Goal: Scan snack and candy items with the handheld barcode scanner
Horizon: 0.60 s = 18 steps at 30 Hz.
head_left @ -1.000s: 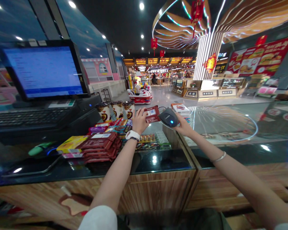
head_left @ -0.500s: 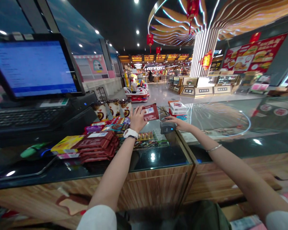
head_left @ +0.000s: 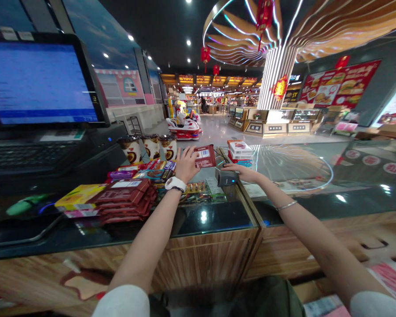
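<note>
The left hand (head_left: pixel 186 166) pinches the left end of a flat red-brown packet (head_left: pixel 205 157), its long side running left to right, up near the counter's (head_left: pixel 218 220) far edge. The right hand (head_left: pixel 249 173) grips the dark scanner (head_left: pixel 227 178), just right of the packet and lower. Both arms reach out, slanting inward.

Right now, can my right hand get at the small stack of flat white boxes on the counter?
Probably yes: the white boxes sit just beyond the right hand with nothing visible between, though that hand holds the dark grey plastic scanner and may need freeing.
</note>
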Tool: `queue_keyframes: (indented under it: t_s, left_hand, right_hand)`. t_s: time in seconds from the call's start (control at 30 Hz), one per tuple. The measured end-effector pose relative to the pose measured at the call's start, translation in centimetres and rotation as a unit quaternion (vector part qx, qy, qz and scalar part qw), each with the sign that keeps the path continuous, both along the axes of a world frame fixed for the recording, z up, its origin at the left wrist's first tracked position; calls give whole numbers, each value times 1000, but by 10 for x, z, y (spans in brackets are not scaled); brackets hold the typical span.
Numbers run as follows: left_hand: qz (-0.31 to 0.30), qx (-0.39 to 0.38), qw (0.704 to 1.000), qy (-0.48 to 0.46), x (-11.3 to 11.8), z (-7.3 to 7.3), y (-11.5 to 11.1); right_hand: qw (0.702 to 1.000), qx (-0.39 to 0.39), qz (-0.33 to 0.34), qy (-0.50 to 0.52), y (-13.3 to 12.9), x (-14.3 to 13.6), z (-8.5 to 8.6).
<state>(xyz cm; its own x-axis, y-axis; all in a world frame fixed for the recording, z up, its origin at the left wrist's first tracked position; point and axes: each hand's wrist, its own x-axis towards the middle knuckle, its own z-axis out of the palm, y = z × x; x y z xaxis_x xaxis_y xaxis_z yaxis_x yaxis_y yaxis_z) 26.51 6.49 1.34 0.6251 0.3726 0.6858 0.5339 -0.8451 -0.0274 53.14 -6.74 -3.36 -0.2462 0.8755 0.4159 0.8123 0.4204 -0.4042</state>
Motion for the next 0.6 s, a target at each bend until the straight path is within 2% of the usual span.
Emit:
queue_keyframes:
  t_s: [0.13, 0.27, 0.43, 0.6]
  left_hand:
    - [-4, -2, 1000, 0, 0, 0, -1]
    - [-4, 10, 1000, 1, 1, 0, -1]
    - [-22, 8, 1000, 7, 2, 1, -2]
    - [-52, 11, 999, 10, 3, 4, -7]
  right_hand:
    - [994, -42, -38, 92, -9, -9, 14]
    - [992, -68, -56, 95, -18, -22, 25]
    - [992, -67, -64, 81, -17, -15, 27]
    - [997, -28, -64, 44, -13, 1, 22]
